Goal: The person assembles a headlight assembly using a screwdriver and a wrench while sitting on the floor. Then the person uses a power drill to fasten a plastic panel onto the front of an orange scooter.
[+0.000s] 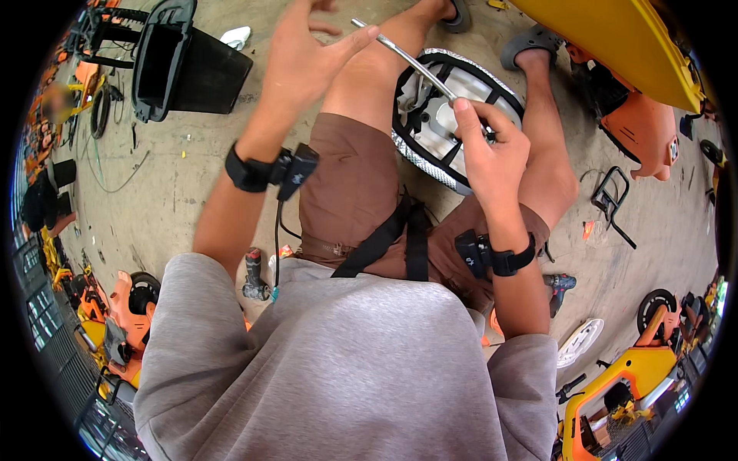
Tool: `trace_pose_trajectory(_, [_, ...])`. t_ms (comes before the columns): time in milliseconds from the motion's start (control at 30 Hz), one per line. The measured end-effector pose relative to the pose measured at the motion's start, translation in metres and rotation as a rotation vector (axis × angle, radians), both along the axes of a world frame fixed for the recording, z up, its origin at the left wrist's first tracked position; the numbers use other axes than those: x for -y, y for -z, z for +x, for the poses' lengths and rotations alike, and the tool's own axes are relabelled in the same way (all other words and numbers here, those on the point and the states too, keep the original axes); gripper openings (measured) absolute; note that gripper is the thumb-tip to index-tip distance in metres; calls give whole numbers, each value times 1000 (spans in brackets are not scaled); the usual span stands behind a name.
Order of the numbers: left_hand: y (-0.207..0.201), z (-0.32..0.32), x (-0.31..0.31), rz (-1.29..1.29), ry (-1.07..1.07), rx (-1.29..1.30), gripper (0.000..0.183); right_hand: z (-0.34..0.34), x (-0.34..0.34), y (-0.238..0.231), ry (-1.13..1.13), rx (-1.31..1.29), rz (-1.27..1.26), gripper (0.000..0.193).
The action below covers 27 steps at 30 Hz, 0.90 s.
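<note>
A slim silver metal rod [411, 61] slants across the space above my lap. My right hand [493, 146] is closed around its lower right end, with the thumb laid along it. At the other end my left hand [304, 58] has its fingers apart, and the thumb overlaps the rod close to its tip; whether it touches I cannot tell. Below the rod, between my legs, sits an oval shell [442, 165] with a shiny silver rim, black ribs and a pale inside. My right hand hides part of it.
A black open bin-like box [215, 81] stands far left. Yellow [615, 42] and orange [642, 131] body panels are at the far right. A black bent-tube frame [611, 196] lies on the floor. Power drills [255, 276] rest on both sides of me. Vehicle parts line the edges.
</note>
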<state>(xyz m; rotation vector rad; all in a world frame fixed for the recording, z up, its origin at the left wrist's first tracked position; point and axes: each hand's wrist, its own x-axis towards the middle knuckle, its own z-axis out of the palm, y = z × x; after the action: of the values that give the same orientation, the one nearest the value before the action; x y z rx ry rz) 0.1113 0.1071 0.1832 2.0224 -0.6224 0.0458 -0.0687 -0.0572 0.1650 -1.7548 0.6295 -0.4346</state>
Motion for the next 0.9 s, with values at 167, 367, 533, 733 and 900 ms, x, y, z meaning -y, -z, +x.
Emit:
trace_pose_trajectory(167, [-10,-42,14,-133,29,-508,71,-13,-20,0,-75,-13,21,23])
trace_pose_trajectory(367, [0,-53,23,-127,193,-347,74,-14,-27,-6,-248,-60,107,28])
trace_pose_trajectory(533, [-13,-43,19,272,253,-71,29,-13,5,14,-104,-33,266,35])
trace_pose_trajectory(733, [-18,-32,33,424,409,427,19,-30,71,74,228,-80,500,35])
trace_pose_trajectory(900, [-15,-44,36,422,433,398,19,-50,87,103,329,-49,753,33])
